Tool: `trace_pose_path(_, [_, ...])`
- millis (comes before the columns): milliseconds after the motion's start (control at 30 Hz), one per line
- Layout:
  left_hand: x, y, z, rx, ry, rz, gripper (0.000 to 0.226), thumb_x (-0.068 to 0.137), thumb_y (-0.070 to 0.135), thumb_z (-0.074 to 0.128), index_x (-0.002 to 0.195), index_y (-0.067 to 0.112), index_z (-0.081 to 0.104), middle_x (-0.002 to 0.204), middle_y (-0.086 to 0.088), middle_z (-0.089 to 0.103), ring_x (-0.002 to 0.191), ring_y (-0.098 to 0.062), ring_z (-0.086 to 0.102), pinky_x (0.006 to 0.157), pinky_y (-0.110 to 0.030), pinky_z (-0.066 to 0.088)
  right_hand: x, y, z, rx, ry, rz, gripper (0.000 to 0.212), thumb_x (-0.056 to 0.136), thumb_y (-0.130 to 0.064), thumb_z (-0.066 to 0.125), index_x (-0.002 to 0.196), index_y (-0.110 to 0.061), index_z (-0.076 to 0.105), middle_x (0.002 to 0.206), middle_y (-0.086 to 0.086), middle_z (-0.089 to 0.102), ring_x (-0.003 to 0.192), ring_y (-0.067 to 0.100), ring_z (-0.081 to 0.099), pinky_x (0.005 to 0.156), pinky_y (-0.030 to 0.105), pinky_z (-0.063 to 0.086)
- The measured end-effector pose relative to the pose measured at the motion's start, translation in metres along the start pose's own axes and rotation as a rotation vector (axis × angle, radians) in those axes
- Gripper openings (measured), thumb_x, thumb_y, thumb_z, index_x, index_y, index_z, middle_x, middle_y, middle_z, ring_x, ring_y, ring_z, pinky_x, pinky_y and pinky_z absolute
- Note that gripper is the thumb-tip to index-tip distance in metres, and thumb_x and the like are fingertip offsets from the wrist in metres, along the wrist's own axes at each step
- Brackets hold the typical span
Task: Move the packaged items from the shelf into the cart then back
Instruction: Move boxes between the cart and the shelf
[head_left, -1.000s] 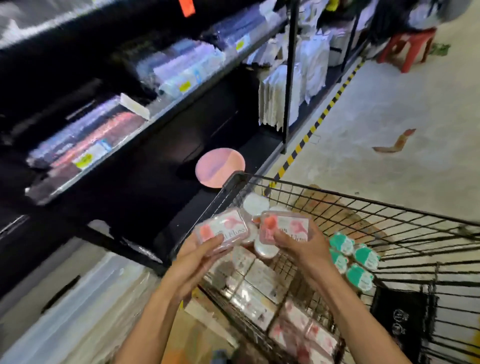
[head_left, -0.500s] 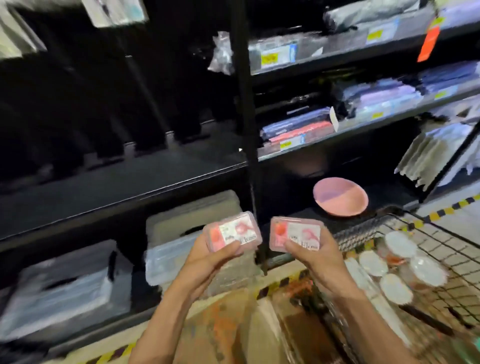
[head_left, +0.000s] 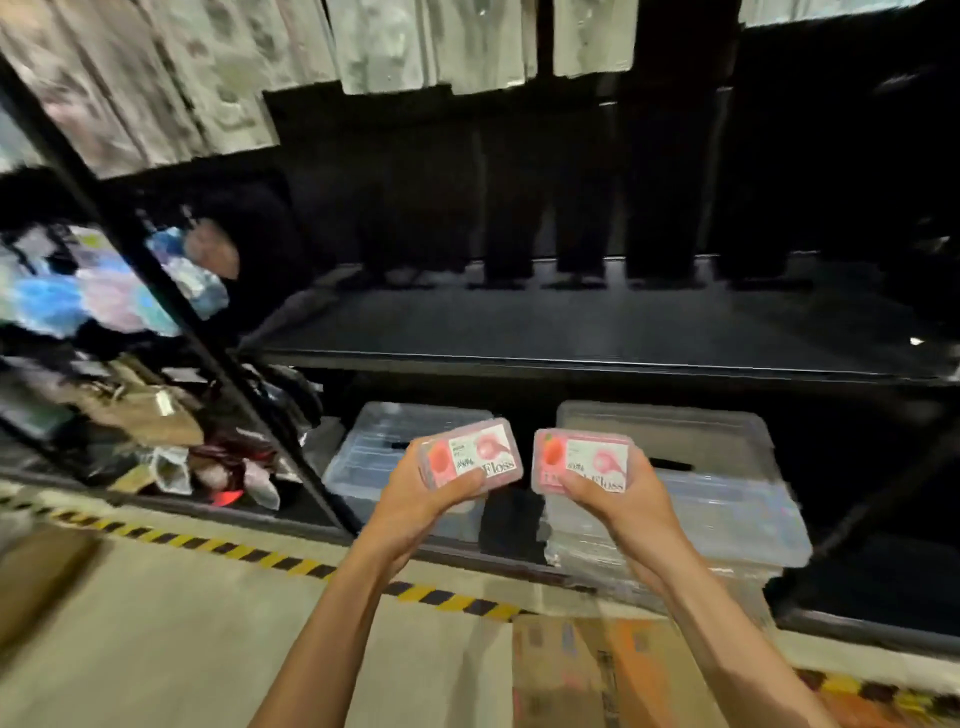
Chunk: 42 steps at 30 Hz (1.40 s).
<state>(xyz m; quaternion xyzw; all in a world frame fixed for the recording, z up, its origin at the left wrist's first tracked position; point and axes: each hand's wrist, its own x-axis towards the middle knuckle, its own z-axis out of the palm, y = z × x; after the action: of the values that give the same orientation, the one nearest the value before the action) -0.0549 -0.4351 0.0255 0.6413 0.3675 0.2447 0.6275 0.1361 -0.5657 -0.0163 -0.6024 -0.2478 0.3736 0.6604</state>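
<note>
Two bare forearms rise from the bottom edge, cut off below the elbows. Between them lies a cardboard box (head_left: 587, 670), its print blurred, on a pale floor (head_left: 156, 639) crossed by a yellow-and-black striped line (head_left: 249, 553).

The left hand (head_left: 415, 506) grips a pink packet (head_left: 470, 453), thumb curled over the lower front edge, the other fingers hidden behind it. The right hand (head_left: 621, 506) grips a second pink packet (head_left: 584, 462) the same way, thumb across its lower left corner. Each label shows a red fruit picture and the word "Floss"; the letters before it are covered by the thumbs. The two packets are held side by side, close but apart, in front of the lowest level of the shelf.

Behind the hands, clear plastic bins (head_left: 691, 493) with lids sit on that lowest level, partly hidden by the packets and arms. Above them a dark shelf board (head_left: 571, 332) runs across the middle; its back is too dark to make out. To the left, past a slanting black post (head_left: 171, 291), sit smeared coloured goods (head_left: 93, 301) that cannot be identified. Along the top hang pale wrapped packs (head_left: 218, 67), cut off by the upper edge.
</note>
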Motion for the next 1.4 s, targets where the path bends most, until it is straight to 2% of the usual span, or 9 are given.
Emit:
trace_pose_path(100, [0.000,-0.003,-0.038,-0.061,0.075,0.010,0.062,0.073,0.018,0.082,0.126,0.011,0.051,0.118,-0.009,0.066,0.108,-0.022,0.064,0.083,-0.034,0.055,0.019,-0.003,0.047,-0.023,-0.076,-0.008,0.089,0.045,-0.051,0.087,0.122,-0.026,0.049,0.117,0.003,0.063,0.109,0.023,0.061,0.091,0.047,0.053])
trace_pose_path(267, [0.012,-0.006,-0.089,-0.107,0.196,0.030,0.044,0.081,0.003,0.071,0.119,0.016,0.053,0.115,-0.008,0.067,0.103,-0.017,0.066,0.079,-0.029,0.056,0.056,-0.004,0.107,-0.031,-0.181,-0.042,0.058,0.075,-0.014,0.078,0.124,-0.018,0.048,0.116,0.005,0.063,0.104,0.018,0.062,0.080,0.029,0.052])
trace_pose_path(367, [0.034,-0.005,-0.122,-0.083,0.214,0.049,0.047,0.080,0.008,0.075,0.120,0.020,0.053,0.116,-0.004,0.067,0.107,-0.016,0.064,0.090,-0.037,0.054,0.085,-0.003,0.138,-0.054,-0.217,-0.064,0.060,0.073,-0.014,0.080,0.124,-0.018,0.048,0.115,0.004,0.062,0.105,0.018,0.061,0.083,0.032,0.053])
trace_pose_path(500, [0.083,0.000,-0.162,-0.080,0.256,0.099,0.048,0.079,0.009,0.074,0.122,0.019,0.052,0.118,-0.004,0.066,0.110,-0.018,0.063,0.089,-0.037,0.054,0.135,-0.003,0.173,-0.026,-0.252,-0.052,0.057,0.074,-0.011,0.080,0.122,-0.019,0.050,0.116,0.004,0.064,0.107,0.019,0.062,0.091,0.040,0.053])
trace_pose_path(667, [0.150,0.021,-0.199,-0.048,0.190,0.120,0.036,0.085,0.004,0.067,0.117,0.020,0.060,0.109,-0.001,0.071,0.100,-0.014,0.067,0.076,-0.028,0.055,0.196,-0.021,0.208,-0.013,-0.289,-0.081,0.036,0.078,-0.004,0.074,0.106,-0.021,0.058,0.104,0.002,0.069,0.094,0.014,0.067,0.076,0.029,0.053])
trace_pose_path(833, [0.210,0.027,-0.239,-0.146,0.207,0.087,0.039,0.087,0.007,0.066,0.123,0.014,0.055,0.116,-0.009,0.067,0.102,-0.022,0.067,0.082,-0.032,0.055,0.261,-0.025,0.241,-0.005,-0.267,-0.066,0.048,0.078,-0.010,0.077,0.119,-0.019,0.053,0.115,0.005,0.065,0.105,0.020,0.064,0.084,0.035,0.055])
trace_pose_path(1000, [0.269,0.028,-0.275,-0.221,0.246,0.066,0.030,0.089,0.006,0.062,0.115,0.018,0.057,0.106,-0.001,0.072,0.097,-0.014,0.068,0.082,-0.031,0.055,0.304,-0.027,0.268,0.015,-0.222,-0.040,0.050,0.076,-0.013,0.078,0.120,-0.017,0.054,0.115,0.006,0.066,0.105,0.021,0.065,0.090,0.043,0.054])
trace_pose_path(1167, [0.343,0.021,-0.321,-0.014,0.274,0.087,0.035,0.083,0.012,0.072,0.111,0.019,0.052,0.115,-0.002,0.062,0.105,-0.014,0.061,0.077,-0.021,0.050,0.342,-0.034,0.303,0.025,-0.137,-0.069,0.040,0.077,-0.010,0.076,0.112,-0.021,0.059,0.110,0.003,0.068,0.100,0.016,0.066,0.086,0.036,0.055])
trace_pose_path(1400, [0.451,0.004,-0.369,0.106,0.200,0.108,0.040,0.072,0.003,0.079,0.101,0.019,0.057,0.100,0.004,0.060,0.087,-0.007,0.058,0.065,-0.016,0.046,0.383,-0.028,0.348,0.018,0.036,-0.112,0.036,0.078,-0.010,0.076,0.106,-0.026,0.060,0.105,-0.002,0.069,0.099,0.014,0.066,0.086,0.034,0.054])
